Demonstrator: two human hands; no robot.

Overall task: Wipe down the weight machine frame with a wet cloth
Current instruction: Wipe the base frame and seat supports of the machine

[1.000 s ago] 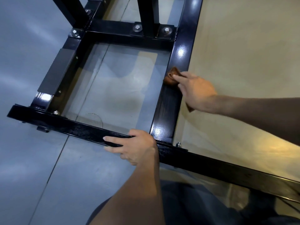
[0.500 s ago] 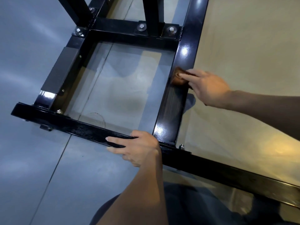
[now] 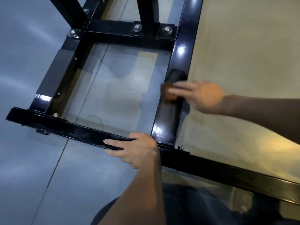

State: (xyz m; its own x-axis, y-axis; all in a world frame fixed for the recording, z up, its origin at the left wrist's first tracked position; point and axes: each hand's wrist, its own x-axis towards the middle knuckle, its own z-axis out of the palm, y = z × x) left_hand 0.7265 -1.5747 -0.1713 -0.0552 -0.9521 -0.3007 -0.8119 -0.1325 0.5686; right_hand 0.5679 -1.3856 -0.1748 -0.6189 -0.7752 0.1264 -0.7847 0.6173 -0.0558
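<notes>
The black weight machine frame (image 3: 185, 34) lies low over the floor, with a right rail running away from me and a front cross bar (image 3: 78, 132). My right hand (image 3: 201, 96), blurred by motion, presses a brown cloth (image 3: 168, 93) flat onto the right rail with outstretched fingers. A dull streaked patch (image 3: 176, 75) shows on the rail just beyond the cloth. My left hand (image 3: 136, 150) grips the front cross bar beside its joint with the right rail, thumb on the far side and fingers over the top and front.
Upright black posts (image 3: 149, 15) rise from the bolted rear cross bar (image 3: 128, 32). A flat grey plate (image 3: 55, 73) covers the left rail. The floor is grey (image 3: 40, 168) on the left and beige (image 3: 243, 54) on the right. My dark-clothed knee (image 3: 194, 207) is at the bottom.
My right hand has slid the cloth along the right rail toward me, leaving a dull streaked patch behind. The left hand has stayed on the front bar.
</notes>
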